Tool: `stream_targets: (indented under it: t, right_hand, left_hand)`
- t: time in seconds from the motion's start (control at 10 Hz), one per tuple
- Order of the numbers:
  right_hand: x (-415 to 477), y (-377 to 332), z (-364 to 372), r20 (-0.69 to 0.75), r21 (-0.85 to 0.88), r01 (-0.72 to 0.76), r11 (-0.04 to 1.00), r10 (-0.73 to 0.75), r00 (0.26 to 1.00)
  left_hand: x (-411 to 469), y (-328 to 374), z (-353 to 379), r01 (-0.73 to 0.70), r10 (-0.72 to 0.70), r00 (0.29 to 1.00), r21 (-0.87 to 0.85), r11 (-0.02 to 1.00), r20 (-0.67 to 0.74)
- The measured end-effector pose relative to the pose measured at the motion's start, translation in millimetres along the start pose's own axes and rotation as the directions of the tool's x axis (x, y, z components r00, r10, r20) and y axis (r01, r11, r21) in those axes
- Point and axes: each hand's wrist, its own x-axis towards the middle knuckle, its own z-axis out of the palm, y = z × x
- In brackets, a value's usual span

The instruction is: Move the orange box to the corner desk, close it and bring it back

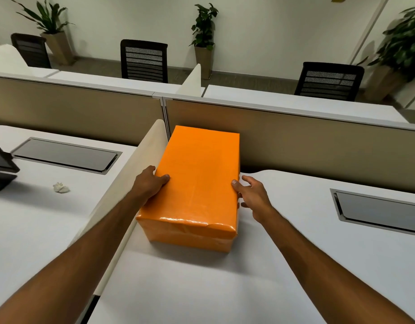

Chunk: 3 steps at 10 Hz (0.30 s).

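Observation:
The orange box (199, 178) stands closed on the white desk (225, 284), pushed into the corner between the curved cream side divider (141, 164) and the beige back partition (307, 141). My left hand (150, 184) grips its left side, thumb lying on the lid. On the other side my right hand (250, 195) holds the right wall, thumb tip on the lid's edge and fingers spread along the side.
A grey cable hatch (379, 211) is set into the desk at right. The neighbouring desk at left carries another hatch (66, 154), a crumpled paper ball (61, 187) and a dark monitor base (0, 174). Black chairs and potted plants stand beyond the partition.

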Motion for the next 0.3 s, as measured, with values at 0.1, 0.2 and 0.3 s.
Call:
stream_targets:
  t: [0.1,0.2,0.3]
  right_hand:
    - [-8.0,-2.2,-6.7,-0.03,-0.079,0.036,0.996,-0.039,0.999]
    - [-23.2,-1.5,-24.7,-0.039,-0.138,0.084,0.987,-0.09,0.995]
    - [-36.9,-5.2,-37.8,-0.058,-0.191,0.108,0.976,-0.121,0.991]
  left_hand:
    - [-9.7,1.2,2.6,-0.049,0.05,0.998,0.062,0.997,-0.023]
    - [-32.1,5.9,7.9,-0.144,0.16,0.984,0.189,0.971,-0.073]
    - [-49.5,13.3,14.2,-0.222,0.255,0.962,0.264,0.939,-0.098]
